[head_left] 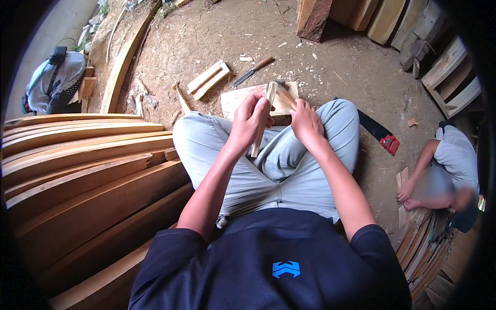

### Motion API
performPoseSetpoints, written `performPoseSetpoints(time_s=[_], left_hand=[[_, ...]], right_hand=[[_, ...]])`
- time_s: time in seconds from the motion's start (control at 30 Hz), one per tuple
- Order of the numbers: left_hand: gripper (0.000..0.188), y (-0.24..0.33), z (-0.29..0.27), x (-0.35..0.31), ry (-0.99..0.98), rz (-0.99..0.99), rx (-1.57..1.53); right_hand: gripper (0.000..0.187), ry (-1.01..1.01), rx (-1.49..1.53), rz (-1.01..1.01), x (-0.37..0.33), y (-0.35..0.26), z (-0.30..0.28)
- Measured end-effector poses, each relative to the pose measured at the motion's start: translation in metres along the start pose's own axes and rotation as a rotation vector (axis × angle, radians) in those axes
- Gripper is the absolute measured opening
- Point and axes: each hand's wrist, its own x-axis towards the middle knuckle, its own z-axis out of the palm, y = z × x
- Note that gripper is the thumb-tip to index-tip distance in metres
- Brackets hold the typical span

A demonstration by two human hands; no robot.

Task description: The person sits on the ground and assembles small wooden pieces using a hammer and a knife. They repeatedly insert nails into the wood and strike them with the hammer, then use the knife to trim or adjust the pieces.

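My left hand (251, 114) is closed around a narrow wooden strip (257, 144), held tilted above my crossed legs. Its upper end shows above my fingers. Gripped in my right hand (307, 121) is the wooden handle of a hammer (285, 96). The hammer's dark head is partly hidden behind the strip's top. Beneath both hands, a pale wooden board (229, 105) lies on the ground in front of me. Just beyond it rests a chisel-like tool (253, 71) with a dark blade and wooden handle. A notched wooden piece (208, 79) lies beside that tool.
Long stacked planks (93, 170) crowd my left side. A handsaw (380, 133) with a red handle lies by my right knee. One person (457, 160) sits at the right, another (59, 80) at the far left. Timber (385, 20) leans at the back right; shavings litter the dirt floor.
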Motion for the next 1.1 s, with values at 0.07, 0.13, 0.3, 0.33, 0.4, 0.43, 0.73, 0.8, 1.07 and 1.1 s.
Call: performPoseSetpoints(time_s=[0.07, 0.13, 0.3, 0.33, 0.4, 0.43, 0.73, 0.8, 1.07, 1.1], left_hand=[[0.028, 0.001, 0.005, -0.003, -0.011, 0.004, -0.018], [0.026, 0.002, 0.007, -0.005, -0.01, 0.008, -0.033], [0.024, 0.004, 0.015, -0.006, -0.023, 0.002, 0.009], [0.024, 0.003, 0.016, -0.007, -0.017, -0.004, 0.019], [0.025, 0.002, 0.02, -0.006, -0.022, -0.011, -0.006], [0.025, 0.003, 0.024, -0.006, -0.029, -0.015, -0.02], [0.023, 0.002, 0.036, -0.008, -0.051, 0.108, 0.118], [0.023, 0.007, 0.035, -0.011, -0.047, 0.137, 0.154], [0.028, 0.034, 0.02, -0.021, -0.16, 0.214, 0.527], [0.029, 0.034, 0.017, -0.023, -0.196, 0.222, 0.609]], right_hand=[[0.029, 0.008, -0.059, -0.039, -0.004, 0.005, 0.016], [0.033, -0.01, -0.071, -0.038, -0.008, 0.003, 0.02], [0.029, 0.289, 0.298, -0.059, -0.002, -0.009, -0.017], [0.026, 0.272, 0.549, -0.02, -0.002, -0.015, -0.035], [0.024, 0.205, 0.971, -0.016, -0.002, -0.02, -0.066], [0.024, 0.124, 1.02, -0.056, -0.004, -0.019, -0.072], [0.02, -0.059, 1.164, -0.173, -0.023, -0.032, -0.085], [0.02, -0.089, 1.262, -0.181, -0.026, -0.03, -0.085], [0.029, -0.268, 1.1, -0.106, -0.025, -0.013, -0.107], [0.03, -0.258, 0.979, -0.133, -0.026, -0.013, -0.111]])
